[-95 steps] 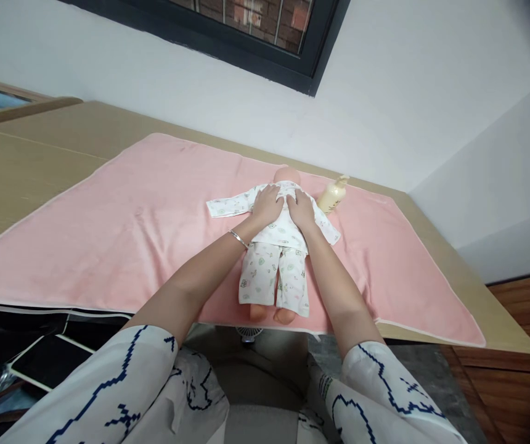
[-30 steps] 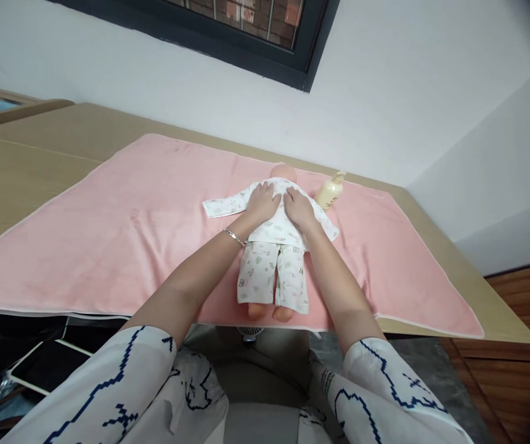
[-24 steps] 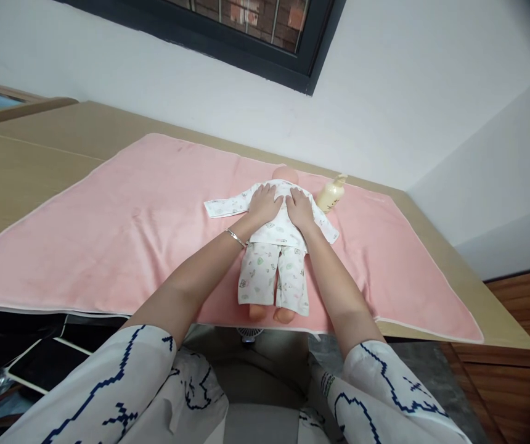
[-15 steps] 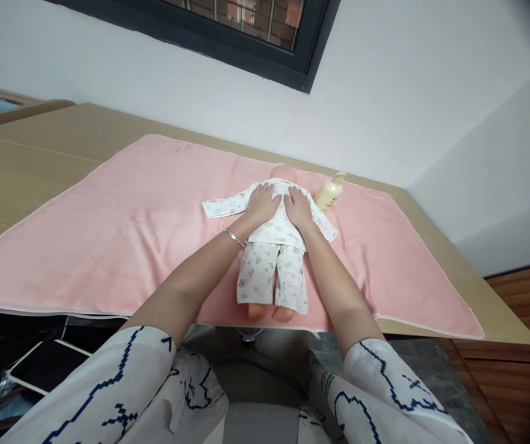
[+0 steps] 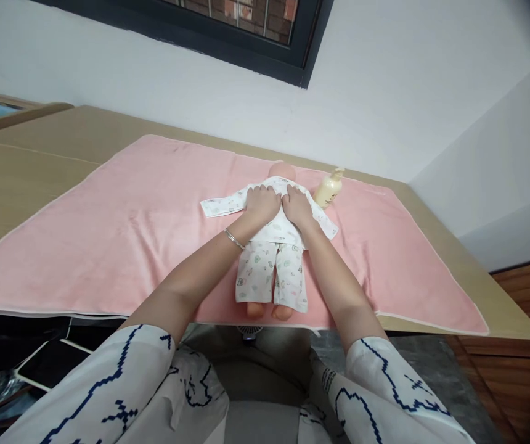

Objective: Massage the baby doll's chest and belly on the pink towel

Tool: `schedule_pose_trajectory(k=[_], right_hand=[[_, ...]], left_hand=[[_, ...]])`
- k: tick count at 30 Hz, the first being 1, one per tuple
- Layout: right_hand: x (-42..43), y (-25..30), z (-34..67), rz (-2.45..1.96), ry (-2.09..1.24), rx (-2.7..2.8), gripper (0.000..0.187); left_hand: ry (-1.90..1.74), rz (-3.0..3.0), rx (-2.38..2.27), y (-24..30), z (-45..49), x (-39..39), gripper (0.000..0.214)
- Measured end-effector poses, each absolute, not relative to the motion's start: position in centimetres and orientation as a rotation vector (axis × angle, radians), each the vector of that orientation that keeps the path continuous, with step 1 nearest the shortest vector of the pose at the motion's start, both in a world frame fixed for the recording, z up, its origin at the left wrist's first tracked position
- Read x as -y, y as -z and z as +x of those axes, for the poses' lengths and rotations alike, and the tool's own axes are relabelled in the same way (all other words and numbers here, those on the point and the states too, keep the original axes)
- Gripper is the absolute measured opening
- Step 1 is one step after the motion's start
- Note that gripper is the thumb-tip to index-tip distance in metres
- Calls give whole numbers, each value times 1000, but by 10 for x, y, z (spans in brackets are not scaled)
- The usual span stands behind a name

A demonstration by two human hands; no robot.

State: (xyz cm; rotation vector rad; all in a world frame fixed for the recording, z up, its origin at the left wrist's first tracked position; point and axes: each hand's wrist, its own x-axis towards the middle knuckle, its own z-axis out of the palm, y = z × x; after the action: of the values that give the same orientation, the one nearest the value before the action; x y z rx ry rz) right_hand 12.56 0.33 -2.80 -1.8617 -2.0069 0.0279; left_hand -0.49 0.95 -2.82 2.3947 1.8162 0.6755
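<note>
A baby doll in a white printed top (image 5: pixel 274 233) and matching trousers (image 5: pixel 256 274) lies stretched out, its smooth bare head (image 5: pixel 282 169) pointing away from me and its feet (image 5: pixel 282 312) towards me. On the left side of the doll's upper body rests my left hand (image 5: pixel 264 203), its fingers curled into the top. My right hand (image 5: pixel 296 205) does the same on the right side, with the thumbs almost meeting in the middle. What the fingertips pinch is partly hidden. One sleeve (image 5: pixel 223 205) reaches out to the left; the other slants down to the right.
A pink blanket (image 5: pixel 108 228) lies under the doll on a wooden table (image 5: pixel 29 166). Close to the doll's right shoulder stands a cream pump bottle (image 5: pixel 328 189). Behind are a white wall and a dark window frame (image 5: pixel 246 52). A wooden-railed bed edge (image 5: pixel 24 119) shows at far left.
Both hands have gone from lying flat with stretched fingers to fingers curled in on the doll's top. Doll and bottle keep their places; the view has shifted slightly.
</note>
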Motion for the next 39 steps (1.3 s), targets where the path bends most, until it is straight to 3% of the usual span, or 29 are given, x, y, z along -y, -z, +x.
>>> schedule_pose_trajectory(k=[7,17,24,29,35,39], right_hand=[[24,2,102,-1942,-100,2044,36],[-10,26,135,-1755,-102,1986,38],[21,10,101,-1998,52,2064,39],[20,11,100,-1982,23,2070,41],[-12,32,136,-1717,-37,2070,50],[-5,31,128,-1779,42,2070,45]], left_hand=[[-801,2232,-1502,40,-23,-51,50],[-548,2441,-1677,22,-1,-7,53],[-675,2268,-1596,33,-14,-38,58],[-699,2292,-1668,29,-12,-32,52],[-445,2391,-1825,12,7,8,39],[-560,2383,-1769,18,3,-2,42]])
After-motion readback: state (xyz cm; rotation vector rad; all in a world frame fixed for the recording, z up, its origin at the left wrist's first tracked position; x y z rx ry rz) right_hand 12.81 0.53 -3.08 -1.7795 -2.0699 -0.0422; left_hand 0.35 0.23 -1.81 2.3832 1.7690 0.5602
